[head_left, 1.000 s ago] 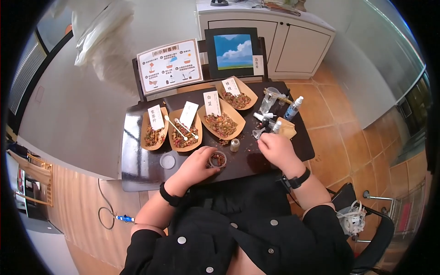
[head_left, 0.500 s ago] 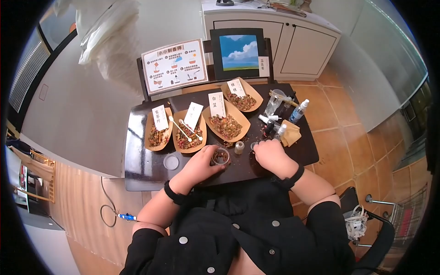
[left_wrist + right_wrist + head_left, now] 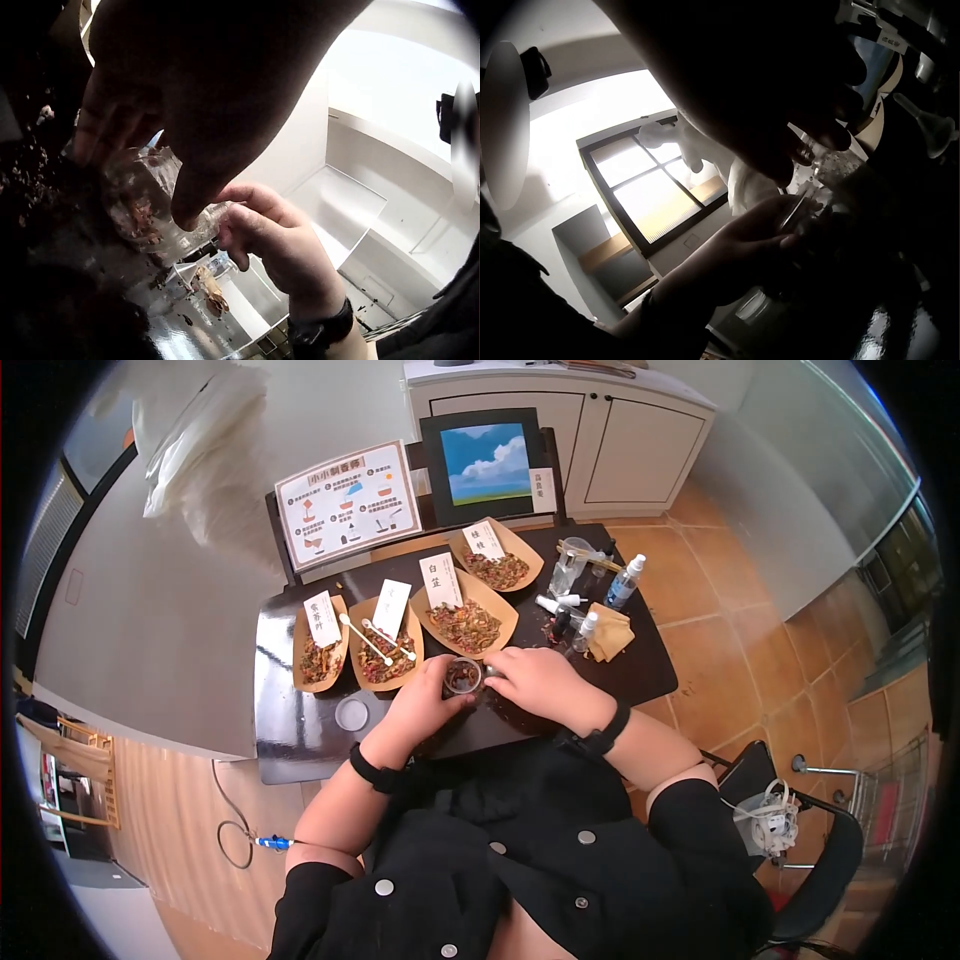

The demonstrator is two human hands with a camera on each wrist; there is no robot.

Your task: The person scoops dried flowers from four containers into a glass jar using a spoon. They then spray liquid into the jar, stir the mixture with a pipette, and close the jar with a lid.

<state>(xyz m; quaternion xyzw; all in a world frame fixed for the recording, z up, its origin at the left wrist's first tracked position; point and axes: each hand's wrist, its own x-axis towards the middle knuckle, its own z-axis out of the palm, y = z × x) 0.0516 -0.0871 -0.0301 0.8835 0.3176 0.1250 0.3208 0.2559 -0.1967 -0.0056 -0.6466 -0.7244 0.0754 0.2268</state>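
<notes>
While the left hand (image 3: 425,700) curls its fingers and thumb around the small clear cup (image 3: 463,676) of dried petals, upright on the dark table (image 3: 290,730), the right hand (image 3: 535,680) sits just right of its rim, fingers curled; whether they pinch anything, I cannot tell.

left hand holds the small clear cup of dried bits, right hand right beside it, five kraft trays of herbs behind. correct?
Not five: the head view shows four kraft trays of herbs behind. The rest holds: the left hand holds the small clear cup of dried bits, and the right hand is right beside it.
</notes>
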